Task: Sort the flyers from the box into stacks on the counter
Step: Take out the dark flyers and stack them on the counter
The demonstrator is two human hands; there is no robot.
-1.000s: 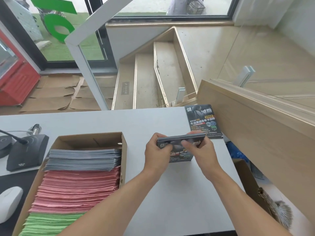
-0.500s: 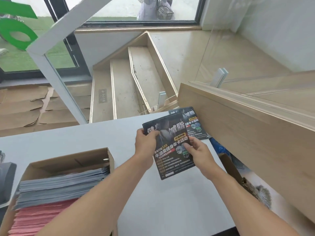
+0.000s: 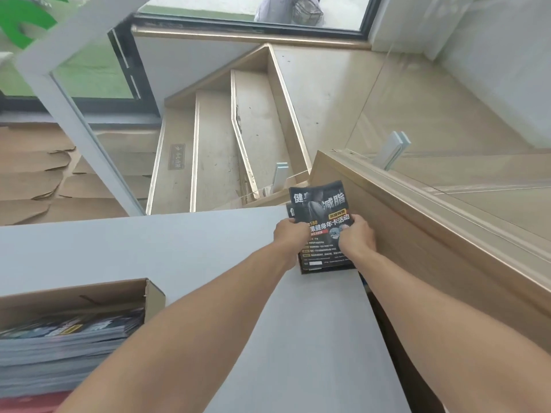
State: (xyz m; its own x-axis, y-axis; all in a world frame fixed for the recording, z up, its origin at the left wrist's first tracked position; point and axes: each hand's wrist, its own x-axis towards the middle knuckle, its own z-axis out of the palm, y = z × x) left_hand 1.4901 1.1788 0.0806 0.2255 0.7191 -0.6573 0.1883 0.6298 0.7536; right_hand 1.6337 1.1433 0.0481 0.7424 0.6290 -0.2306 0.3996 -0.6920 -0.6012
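In the box (image 3: 150,296) at the left lie more flyers. At the far corner of the tabletop (image 3: 179,248), the left hand (image 3: 290,234) and right hand (image 3: 356,236) pinch the side edges of a dark flyer bundle (image 3: 323,228). It looks light, glossy and floppy, so both edges need support.
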